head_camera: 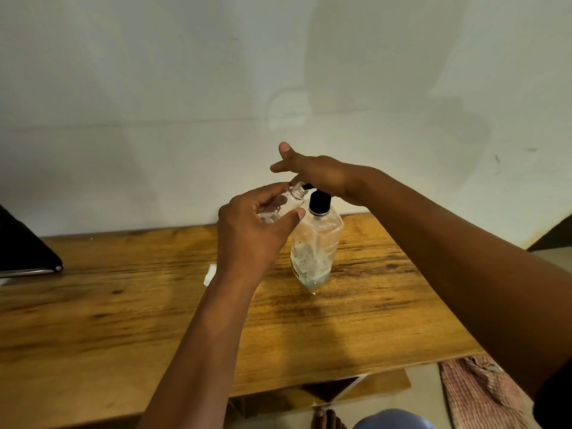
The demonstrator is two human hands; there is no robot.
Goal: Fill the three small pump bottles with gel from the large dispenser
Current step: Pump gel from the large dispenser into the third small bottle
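Setting: pale wall (pixel 154 88) behind a wooden table (pixel 123 320) where I work; a dark flat thing (pixel 24 246) sits at the far left edge and a striped cloth (pixel 483 394) lies on the floor at lower right
Large bottle: the big dispenser (pixel 317 252) stands upright on the table, clear, with a black pump collar, and only its lower part looks filled with bubbly gel
Small bottle: I hold one little clear bottle (pixel 283 205) in the air, tipped so its open neck meets the black spout (pixel 307 187); that way the gel should drop inside rather than down the side
Left hand: my left hand (pixel 250 230) has fingers and thumb curled round the small bottle, gripping its body so the neck is free and steady under the spout
Right hand: my right hand (pixel 322 174) lies over the pump head, palm down, fingers straight and spread, holding nothing; I judge the heel of the hand is there to press
White bit: a small white piece (pixel 210 274) lies on the table beside my left wrist, half hidden; I cannot tell what it is
Other small bottles: none in sight from here
Progress: the small bottle looks mostly clear, so I reckon this fill is early
Risk: the neck is narrow, and a slight drift would put gel on my fingers
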